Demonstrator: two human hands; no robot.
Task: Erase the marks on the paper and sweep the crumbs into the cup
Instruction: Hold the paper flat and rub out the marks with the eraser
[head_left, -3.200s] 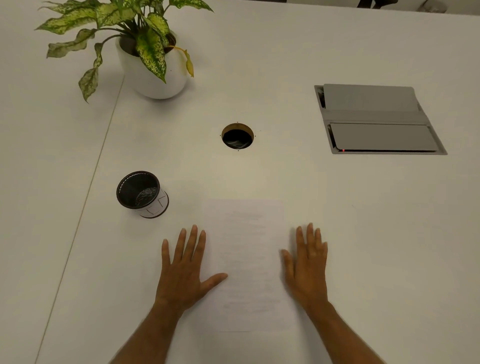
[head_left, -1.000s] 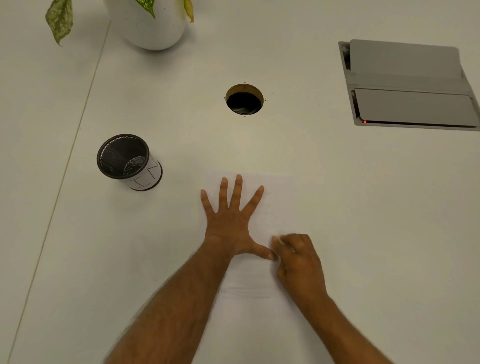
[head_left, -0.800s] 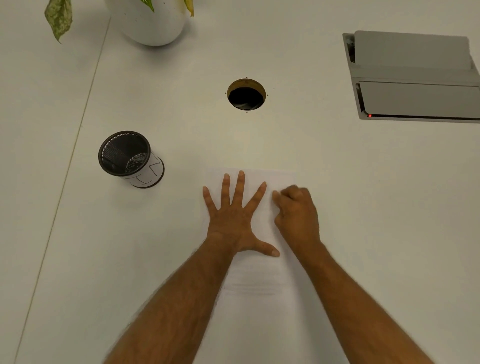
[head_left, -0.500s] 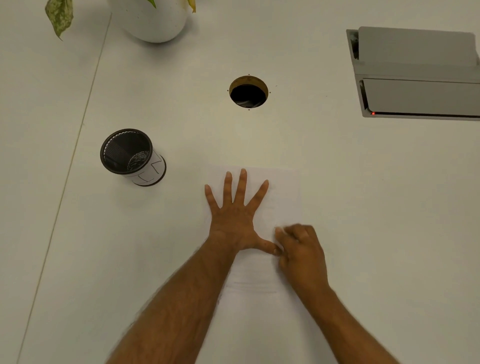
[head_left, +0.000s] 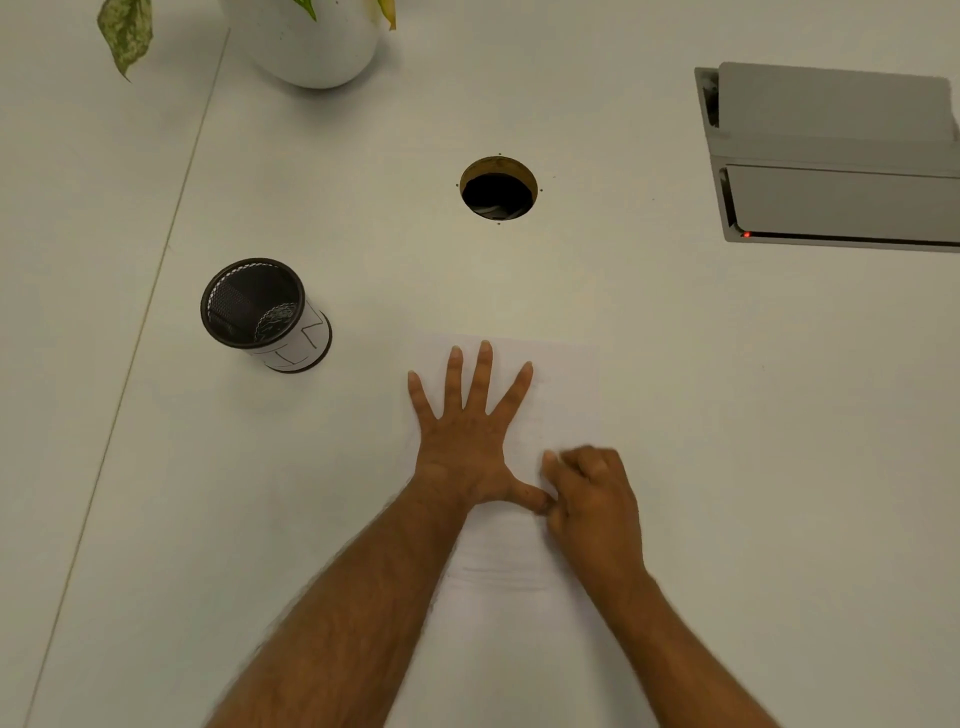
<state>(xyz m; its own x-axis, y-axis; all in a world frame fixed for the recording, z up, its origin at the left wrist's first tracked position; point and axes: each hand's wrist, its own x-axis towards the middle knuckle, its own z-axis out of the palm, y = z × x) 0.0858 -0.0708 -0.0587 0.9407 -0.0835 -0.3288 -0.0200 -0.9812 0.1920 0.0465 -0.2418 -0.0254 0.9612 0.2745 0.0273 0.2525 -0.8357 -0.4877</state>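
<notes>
A white sheet of paper (head_left: 566, 384) lies on the white table in front of me, with faint pencil lines (head_left: 504, 571) low on it. My left hand (head_left: 467, 441) presses flat on the sheet's upper left, fingers spread. My right hand (head_left: 592, 499) sits on the paper's right side beside my left thumb, its fingers curled and pinched down on a small eraser that they hide almost wholly. A black mesh cup (head_left: 260, 312) wrapped in white paper stands upright to the left, apart from the sheet. I see no crumbs at this size.
A round cable hole (head_left: 498, 189) opens in the table beyond the paper. A grey flip-lid socket box (head_left: 841, 161) sits at the far right. A white plant pot (head_left: 317, 47) stands at the far left, and a table seam (head_left: 171, 234) runs left of the cup.
Both hands lay flat beside the paper at first. Since then my left hand moved onto the sheet, and my curled right hand has rubbed up and down the paper's right side.
</notes>
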